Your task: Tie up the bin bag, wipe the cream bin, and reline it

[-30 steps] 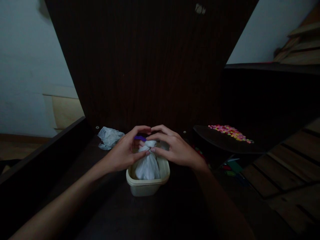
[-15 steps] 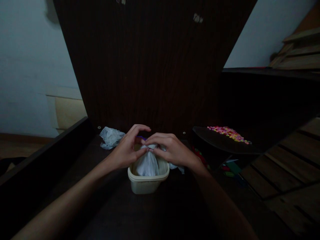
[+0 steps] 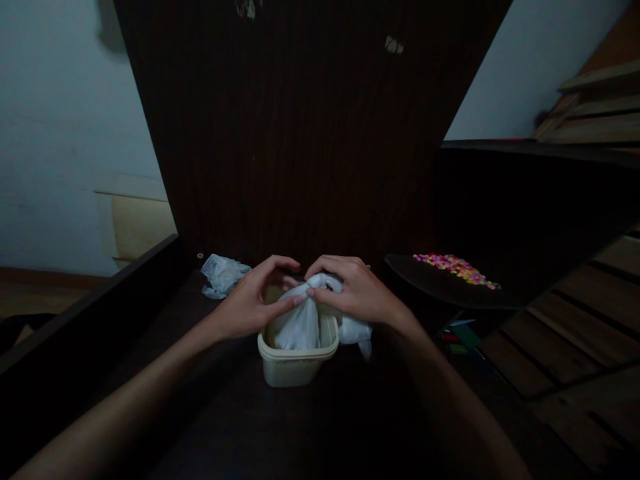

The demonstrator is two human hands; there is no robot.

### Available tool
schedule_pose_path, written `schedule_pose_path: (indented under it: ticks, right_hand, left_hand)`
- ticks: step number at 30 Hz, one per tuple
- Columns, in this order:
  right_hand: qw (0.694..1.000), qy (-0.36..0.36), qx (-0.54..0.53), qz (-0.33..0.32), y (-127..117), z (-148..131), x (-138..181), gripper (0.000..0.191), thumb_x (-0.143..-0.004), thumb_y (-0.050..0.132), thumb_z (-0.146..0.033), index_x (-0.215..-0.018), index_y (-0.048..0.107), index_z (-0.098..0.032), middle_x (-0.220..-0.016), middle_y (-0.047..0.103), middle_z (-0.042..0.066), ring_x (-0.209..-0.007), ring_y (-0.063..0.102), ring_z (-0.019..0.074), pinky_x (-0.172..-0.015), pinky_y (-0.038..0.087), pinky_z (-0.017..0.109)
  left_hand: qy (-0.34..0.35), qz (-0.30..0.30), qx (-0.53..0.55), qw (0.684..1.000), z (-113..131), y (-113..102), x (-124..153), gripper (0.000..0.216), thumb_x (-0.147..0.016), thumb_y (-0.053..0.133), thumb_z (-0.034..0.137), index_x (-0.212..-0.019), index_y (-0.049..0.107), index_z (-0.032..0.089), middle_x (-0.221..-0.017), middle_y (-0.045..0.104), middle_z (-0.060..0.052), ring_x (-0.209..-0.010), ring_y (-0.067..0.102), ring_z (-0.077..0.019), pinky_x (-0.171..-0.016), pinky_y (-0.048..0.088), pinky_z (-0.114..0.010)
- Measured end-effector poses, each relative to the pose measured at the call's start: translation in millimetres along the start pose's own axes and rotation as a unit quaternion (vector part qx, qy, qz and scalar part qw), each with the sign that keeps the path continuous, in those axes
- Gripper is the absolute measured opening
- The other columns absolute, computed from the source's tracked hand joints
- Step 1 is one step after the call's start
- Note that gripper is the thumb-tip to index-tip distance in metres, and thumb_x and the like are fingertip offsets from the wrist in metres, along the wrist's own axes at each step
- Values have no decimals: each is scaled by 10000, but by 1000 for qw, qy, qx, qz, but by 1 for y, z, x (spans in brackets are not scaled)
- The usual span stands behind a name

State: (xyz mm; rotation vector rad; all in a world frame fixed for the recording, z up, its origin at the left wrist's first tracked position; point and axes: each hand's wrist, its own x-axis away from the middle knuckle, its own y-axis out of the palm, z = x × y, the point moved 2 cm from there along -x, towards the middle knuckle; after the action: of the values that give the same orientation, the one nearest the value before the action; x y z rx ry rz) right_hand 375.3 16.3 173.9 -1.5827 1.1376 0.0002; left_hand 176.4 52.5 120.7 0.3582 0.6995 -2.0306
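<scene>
Head view, looking down, and it's dim here. Just below the middle of the frame sits the cream plastic tub (image 3: 296, 365), squarish with a thick rim, on the dark tabletop (image 3: 300, 433). Standing up out of it is the white plastic bag (image 3: 299, 325): thin, crinkled, a little see-through, bulging inside the tub and narrowing to a bunched neck above the rim. A loose flap of it spills over the tub's right edge and hangs under my palm.

My left hand (image 3: 247, 307) comes in from the lower left, thumb and forefinger pinched on the neck, the other fingers arched over the top. My right hand (image 3: 357, 293) is curled tight around the bunched top from the right side, knuckles up. Both hands are gripping the bag, nearly touching each other.

Upper left of the tub lies a crumpled scrap of clear plastic (image 3: 223, 274). At the right, a scatter of small bright pieces (image 3: 455, 264) rests on a dark tray (image 3: 425, 285). A dark wood panel (image 3: 310, 133) fills the top.

Against half a second ago: my right hand lay flatter and lower over the knot, and now it's up and clenched. More white plastic shows beneath it. The purple bit behind the knot is out of sight. The tub holds its spot.
</scene>
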Motion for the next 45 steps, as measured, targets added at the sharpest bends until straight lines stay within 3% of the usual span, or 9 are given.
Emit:
schedule_pose_path:
  ticks: [6,11,15,18,24,33,37,41,45]
  right_hand:
    - [999,20,-28,36,-33,-4,-25,78,-852,713,-163,-929,708,-158,-861,710,-15,-770,634,133,-706,462,247]
    - [980,-2,-21,198,-65,9,-41,137,-806,758,-219,-925,709,-172,-885,716,-8,-807,652,162,-749,503,299]
    - [933,-18,24,359,-86,28,-44,152,-817,756,-239,-948,693,-196,-898,700,2,-816,652,174,-754,524,325]
    - [914,-12,42,403,-91,48,-44,161,-805,759,-255,-943,692,-204,-899,700,9,-824,657,184,-755,529,334]
    - [941,92,48,321,-67,108,-33,194,-780,721,-303,-937,706,-191,-944,740,40,-880,673,216,-831,524,379]
    - [949,187,51,249,6,180,15,209,-774,663,-337,-899,710,-176,-939,740,70,-879,679,233,-831,526,386]
    - [954,199,78,210,25,189,36,168,-787,650,-311,-881,723,-193,-950,708,83,-926,671,260,-895,525,428]
    - [948,210,119,209,34,183,51,333,-857,612,-352,-1125,714,-181,-1234,631,171,-1194,584,334,-1060,452,535]
    - [953,206,140,174,47,167,62,494,-894,620,-462,-1311,655,-201,-1412,561,173,-1335,496,360,-1150,375,576]
  left_hand:
    - [-3,55,-5,998,0,-9,13,392,-908,728,400,-1227,600,211,-1365,608,-108,-1292,578,-289,-1119,468,-486]
    - [-58,111,71,990,-12,-6,26,383,-953,657,463,-1253,589,235,-1506,537,-99,-1413,496,-312,-1210,368,-520]
    - [-112,152,113,975,-25,-3,36,448,-959,607,525,-1307,555,248,-1514,536,-98,-1446,458,-330,-1236,317,-547]
    - [-129,138,132,973,-34,0,44,489,-944,604,555,-1317,533,247,-1538,512,-111,-1463,433,-355,-1231,320,-553]
    - [-154,74,148,974,-47,3,62,579,-948,546,611,-1397,453,258,-1594,445,-130,-1511,342,-395,-1236,289,-577]
    - [-112,18,221,969,-70,15,88,882,-880,528,756,-1568,199,313,-1692,263,-128,-1538,294,-409,-1236,260,-618]
    - [-92,-33,217,971,-65,19,94,1108,-803,626,780,-1636,79,296,-1730,141,-133,-1581,135,-436,-1249,203,-636]
    - [-87,-50,204,974,-61,22,98,1287,-723,743,761,-1651,-18,295,-1738,89,-131,-1586,74,-452,-1270,145,-630]
    - [-84,-37,135,987,-67,26,99,1381,-639,818,756,-1650,-16,320,-1738,98,-118,-1584,81,-459,-1281,107,-626]
